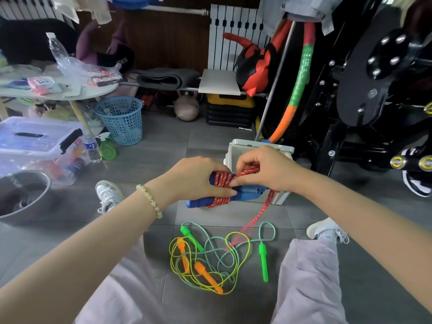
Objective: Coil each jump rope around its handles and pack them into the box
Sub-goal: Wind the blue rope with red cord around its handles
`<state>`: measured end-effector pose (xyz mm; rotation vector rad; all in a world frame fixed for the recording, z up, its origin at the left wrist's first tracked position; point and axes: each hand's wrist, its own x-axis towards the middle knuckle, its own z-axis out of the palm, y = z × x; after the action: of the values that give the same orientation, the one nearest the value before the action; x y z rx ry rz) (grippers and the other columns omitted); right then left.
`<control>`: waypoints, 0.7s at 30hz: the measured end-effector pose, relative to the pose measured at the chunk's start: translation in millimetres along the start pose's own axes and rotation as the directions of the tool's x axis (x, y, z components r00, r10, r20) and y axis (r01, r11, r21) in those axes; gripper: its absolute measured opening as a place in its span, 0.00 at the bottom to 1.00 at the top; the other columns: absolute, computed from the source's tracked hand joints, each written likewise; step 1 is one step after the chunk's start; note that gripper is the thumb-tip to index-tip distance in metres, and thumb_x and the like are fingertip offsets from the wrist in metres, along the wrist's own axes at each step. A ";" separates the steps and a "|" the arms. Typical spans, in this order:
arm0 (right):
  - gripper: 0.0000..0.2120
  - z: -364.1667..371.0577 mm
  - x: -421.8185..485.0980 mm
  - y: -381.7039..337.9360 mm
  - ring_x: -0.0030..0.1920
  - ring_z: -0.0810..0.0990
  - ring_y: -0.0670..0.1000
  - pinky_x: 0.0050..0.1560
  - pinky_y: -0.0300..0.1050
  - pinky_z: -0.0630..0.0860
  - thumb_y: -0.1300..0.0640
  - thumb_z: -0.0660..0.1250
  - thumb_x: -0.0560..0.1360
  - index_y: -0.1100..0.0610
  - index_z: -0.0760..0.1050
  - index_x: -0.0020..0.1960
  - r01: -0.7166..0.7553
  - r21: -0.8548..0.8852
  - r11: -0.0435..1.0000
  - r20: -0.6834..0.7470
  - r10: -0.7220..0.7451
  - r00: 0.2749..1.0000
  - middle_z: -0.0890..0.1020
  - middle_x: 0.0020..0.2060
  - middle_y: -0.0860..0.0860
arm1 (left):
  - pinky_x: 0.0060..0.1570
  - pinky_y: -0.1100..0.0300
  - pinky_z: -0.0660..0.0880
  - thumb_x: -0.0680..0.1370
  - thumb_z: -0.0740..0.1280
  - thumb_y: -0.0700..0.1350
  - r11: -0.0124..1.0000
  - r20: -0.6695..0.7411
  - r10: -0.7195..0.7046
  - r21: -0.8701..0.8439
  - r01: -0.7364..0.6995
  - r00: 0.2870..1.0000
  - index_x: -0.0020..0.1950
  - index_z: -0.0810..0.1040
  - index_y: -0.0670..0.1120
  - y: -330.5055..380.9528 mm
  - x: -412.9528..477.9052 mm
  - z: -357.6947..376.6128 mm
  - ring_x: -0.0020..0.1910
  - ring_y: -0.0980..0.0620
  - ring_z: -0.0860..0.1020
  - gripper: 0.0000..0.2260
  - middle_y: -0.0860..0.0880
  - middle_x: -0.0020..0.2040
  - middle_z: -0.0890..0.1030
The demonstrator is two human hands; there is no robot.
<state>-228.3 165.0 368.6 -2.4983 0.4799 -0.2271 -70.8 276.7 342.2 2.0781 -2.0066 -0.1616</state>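
Observation:
My left hand [198, 177] grips two blue handles [246, 194] held side by side, with several turns of red rope [219, 200] wound round them. My right hand [264, 169] pinches the red rope just above the handles; the rope's loose tail [257, 217] hangs down to the floor. Behind my hands stands a white box [259, 147], open at the top. On the grey floor between my legs lie two tangled ropes: a teal one with green handles [263, 261] and a yellow one with orange handles [207, 275].
A clear lidded storage bin [35, 141], a metal bowl [25, 195] and a blue mesh basket [121, 120] stand at the left. Black gym equipment [374, 90] and a striped hoop [301, 80] crowd the right. My shoes [108, 195] rest on the floor.

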 end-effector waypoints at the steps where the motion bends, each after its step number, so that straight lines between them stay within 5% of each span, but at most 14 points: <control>1: 0.08 -2.6 0.5 0.9 0.32 0.73 0.41 0.35 0.33 0.68 0.51 0.75 0.68 0.55 0.81 0.38 0.000 0.045 0.999 0.066 -0.003 0.998 0.79 0.31 0.48 | 0.40 0.60 0.68 0.73 0.64 0.66 0.999 0.020 0.020 0.035 -0.021 1.000 0.55 0.77 0.59 -1.2 -0.2 -3.4 0.39 0.56 0.72 0.16 0.58 0.40 0.77; 4: 0.07 -8.8 2.1 3.8 0.33 0.74 0.42 0.37 0.37 0.71 0.51 0.72 0.70 0.56 0.81 0.40 -0.008 0.118 0.993 0.126 -0.007 0.992 0.80 0.33 0.50 | 0.38 0.62 0.66 0.75 0.63 0.64 0.997 0.056 0.053 0.049 -0.056 0.997 0.58 0.75 0.60 -5.1 -0.5 -9.8 0.40 0.57 0.71 0.16 0.59 0.41 0.76; 8: 0.19 -6.9 7.5 8.5 0.31 0.67 0.50 0.34 0.42 0.65 0.43 0.72 0.65 0.58 0.72 0.31 -0.063 0.192 0.979 0.160 0.032 0.987 0.72 0.28 0.56 | 0.39 0.59 0.68 0.73 0.61 0.67 0.984 0.037 0.121 0.128 -0.124 0.992 0.53 0.76 0.59 0.8 -2.8 -6.3 0.38 0.54 0.72 0.16 0.55 0.40 0.79; 11: 0.18 1.7 6.2 14.4 0.30 0.67 0.46 0.34 0.38 0.65 0.45 0.73 0.63 0.55 0.68 0.31 -0.121 0.331 0.936 0.143 0.077 0.987 0.69 0.27 0.51 | 0.38 0.60 0.69 0.73 0.62 0.66 0.992 0.005 0.109 -0.059 -0.108 0.994 0.48 0.77 0.60 0.3 -8.5 -1.0 0.35 0.53 0.74 0.13 0.52 0.37 0.81; 14: 0.13 11.4 4.2 22.9 0.41 0.77 0.45 0.46 0.39 0.75 0.50 0.74 0.63 0.53 0.73 0.41 -0.140 0.503 0.853 0.156 0.070 0.985 0.77 0.38 0.49 | 0.34 0.65 0.66 0.73 0.62 0.65 0.980 -0.022 0.103 -0.167 -0.106 0.994 0.43 0.72 0.61 0.0 -13.9 8.7 0.31 0.54 0.72 0.10 0.52 0.32 0.77; 18: 0.04 13.0 -5.7 23.5 0.38 0.80 0.45 0.40 0.37 0.76 0.55 0.69 0.69 0.53 0.79 0.43 -0.236 0.685 0.689 0.222 0.110 0.969 0.82 0.38 0.48 | 0.41 0.59 0.74 0.70 0.62 0.65 0.923 -0.020 0.014 -0.385 -0.021 1.000 0.58 0.66 0.57 -0.7 -17.3 18.5 0.33 0.56 0.78 0.22 0.53 0.37 0.83; 21: 0.14 16.6 -17.5 24.5 0.43 0.83 0.47 0.41 0.38 0.79 0.46 0.64 0.71 0.52 0.82 0.50 -0.373 0.737 0.563 0.334 0.175 0.926 0.85 0.45 0.50 | 0.48 0.59 0.77 0.71 0.64 0.63 0.842 0.012 0.053 -0.539 -0.038 0.999 0.71 0.58 0.63 -0.1 -19.8 20.8 0.38 0.59 0.82 0.30 0.53 0.41 0.84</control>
<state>-247.1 161.5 339.9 -1.5040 0.5216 -0.0086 -76.8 294.3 320.3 1.6684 -1.7514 -0.6670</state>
